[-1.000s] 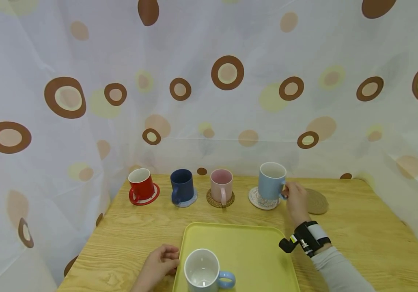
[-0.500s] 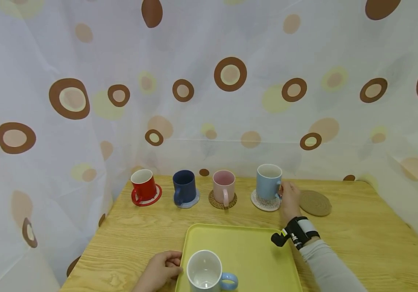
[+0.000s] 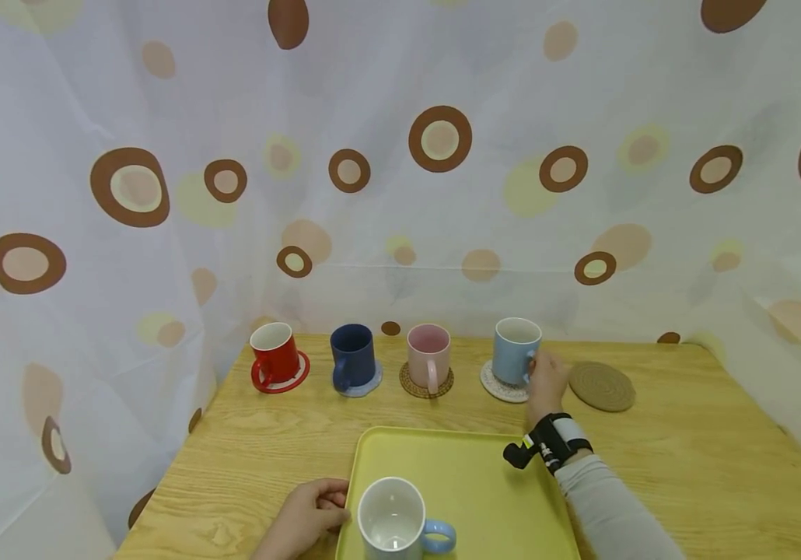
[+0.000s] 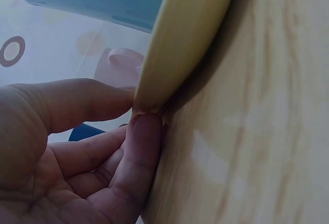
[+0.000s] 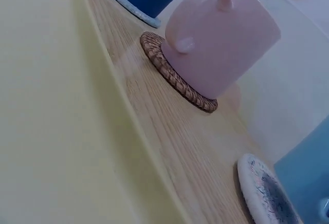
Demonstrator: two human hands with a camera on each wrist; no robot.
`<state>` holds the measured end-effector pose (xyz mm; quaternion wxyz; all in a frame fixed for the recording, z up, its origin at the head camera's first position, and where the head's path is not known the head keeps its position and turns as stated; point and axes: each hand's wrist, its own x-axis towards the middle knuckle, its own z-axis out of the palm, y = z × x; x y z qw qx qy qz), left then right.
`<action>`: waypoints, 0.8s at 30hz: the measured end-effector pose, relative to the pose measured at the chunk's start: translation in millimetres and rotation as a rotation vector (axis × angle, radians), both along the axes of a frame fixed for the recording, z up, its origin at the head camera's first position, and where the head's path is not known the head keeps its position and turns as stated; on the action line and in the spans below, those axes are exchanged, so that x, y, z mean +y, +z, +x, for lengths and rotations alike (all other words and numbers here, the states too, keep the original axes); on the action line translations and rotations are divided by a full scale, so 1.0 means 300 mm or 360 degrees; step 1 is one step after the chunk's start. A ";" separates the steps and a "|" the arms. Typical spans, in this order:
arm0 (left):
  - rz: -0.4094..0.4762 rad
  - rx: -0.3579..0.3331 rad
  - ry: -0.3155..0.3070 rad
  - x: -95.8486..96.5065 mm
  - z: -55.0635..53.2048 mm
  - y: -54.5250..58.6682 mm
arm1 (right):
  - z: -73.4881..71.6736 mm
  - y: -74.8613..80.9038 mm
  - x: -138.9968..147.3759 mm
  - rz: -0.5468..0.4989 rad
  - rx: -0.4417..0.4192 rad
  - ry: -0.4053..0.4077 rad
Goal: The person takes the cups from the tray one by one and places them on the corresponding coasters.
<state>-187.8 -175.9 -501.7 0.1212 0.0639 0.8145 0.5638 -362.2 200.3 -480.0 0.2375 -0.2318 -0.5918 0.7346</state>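
My right hand [image 3: 547,379] grips the handle of a light blue mug [image 3: 515,354] at the back right of the table. The mug is upright over a white speckled coaster [image 3: 494,386]; in the right wrist view its base [image 5: 308,175] overlaps the coaster's far part. Down at the front, my left hand [image 3: 307,513] pinches the left rim of a yellow tray [image 3: 477,482]. Its thumb [image 4: 87,100] lies on the rim and a fingertip tucks beneath. On the tray's left part stands a second mug [image 3: 392,517], white inside with a light blue handle.
Left of the held mug, a pink mug [image 3: 428,354] stands on a brown woven coaster [image 3: 414,385], a navy mug [image 3: 353,354] on a pale blue coaster [image 3: 372,383], and a red mug [image 3: 274,354] on a red-rimmed coaster [image 3: 300,376]. A tan coaster [image 3: 602,386] lies right. A patterned curtain [image 3: 400,202] hangs behind.
My right hand has brought the light blue mug slightly left and down, over the speckled coaster. My left hand stays at the tray's rim.
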 end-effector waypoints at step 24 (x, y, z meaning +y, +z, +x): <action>0.0024 -0.0008 0.0013 0.006 0.002 -0.004 | 0.014 -0.074 -0.111 0.0037 0.0062 -0.0267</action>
